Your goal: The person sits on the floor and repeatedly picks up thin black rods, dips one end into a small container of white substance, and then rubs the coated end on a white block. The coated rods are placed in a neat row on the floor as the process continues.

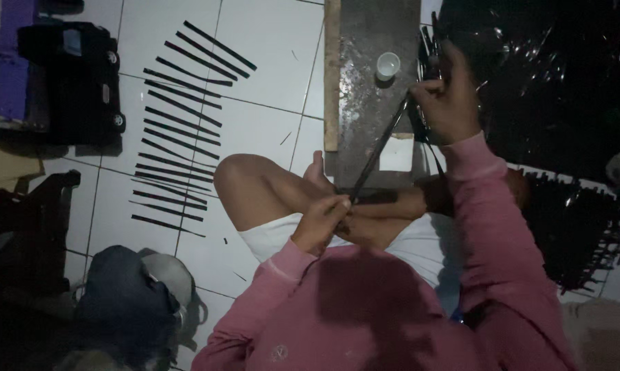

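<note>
So both hands pinch 1 black strip, left hand low, right hand high, mid-stretch over the board; keeping it taut seems key.

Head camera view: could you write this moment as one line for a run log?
left hand: grips near end of black strip | right hand: grips far end | strip: slanted over dark board | white cup: on board | cut strips: rows on tile floor

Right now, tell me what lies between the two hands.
In the head view, one long dark strip spans from left hand to right hand, over the dark board.
</note>
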Motion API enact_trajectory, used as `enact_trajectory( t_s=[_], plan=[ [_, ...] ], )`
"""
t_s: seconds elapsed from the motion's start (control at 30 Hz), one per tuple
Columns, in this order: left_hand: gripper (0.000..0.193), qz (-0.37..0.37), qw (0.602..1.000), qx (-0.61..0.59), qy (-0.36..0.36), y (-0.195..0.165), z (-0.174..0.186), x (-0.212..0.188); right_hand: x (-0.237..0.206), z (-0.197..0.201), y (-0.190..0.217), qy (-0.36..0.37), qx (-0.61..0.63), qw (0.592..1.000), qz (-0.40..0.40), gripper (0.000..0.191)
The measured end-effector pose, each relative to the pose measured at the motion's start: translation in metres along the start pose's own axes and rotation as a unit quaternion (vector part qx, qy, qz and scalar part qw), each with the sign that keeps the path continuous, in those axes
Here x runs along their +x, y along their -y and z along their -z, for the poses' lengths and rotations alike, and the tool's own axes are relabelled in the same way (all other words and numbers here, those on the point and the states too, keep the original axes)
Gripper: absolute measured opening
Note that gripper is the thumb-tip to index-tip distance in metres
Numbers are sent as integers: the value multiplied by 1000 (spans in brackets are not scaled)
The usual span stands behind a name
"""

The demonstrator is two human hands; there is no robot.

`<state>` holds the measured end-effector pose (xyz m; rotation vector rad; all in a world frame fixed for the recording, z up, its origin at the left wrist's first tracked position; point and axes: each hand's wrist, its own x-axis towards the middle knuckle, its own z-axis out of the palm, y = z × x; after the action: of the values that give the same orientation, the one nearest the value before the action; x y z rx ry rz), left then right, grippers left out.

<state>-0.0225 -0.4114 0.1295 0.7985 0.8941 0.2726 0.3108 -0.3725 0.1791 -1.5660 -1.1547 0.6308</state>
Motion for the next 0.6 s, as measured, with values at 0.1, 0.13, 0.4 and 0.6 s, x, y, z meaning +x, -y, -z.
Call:
enact_trajectory(
  t_s=[0.1,0.13,0.4,0.6],
  plan=[
    [33,18,998,-53,-17,4,-4,6,9,-15,-4,-20,-132,991,0,77],
    [34,0,997,-69,-16,3,-7,9,10,-16,-3,-25,-149,988,13,76],
    [30,22,993,-84,-77,-7,-8,8,14,-4,12,36,-346,925,153,26],
    [25,-70,991,-53,-101,5,-11,13,37,-15,9,78,-480,849,208,24]
  ],
)
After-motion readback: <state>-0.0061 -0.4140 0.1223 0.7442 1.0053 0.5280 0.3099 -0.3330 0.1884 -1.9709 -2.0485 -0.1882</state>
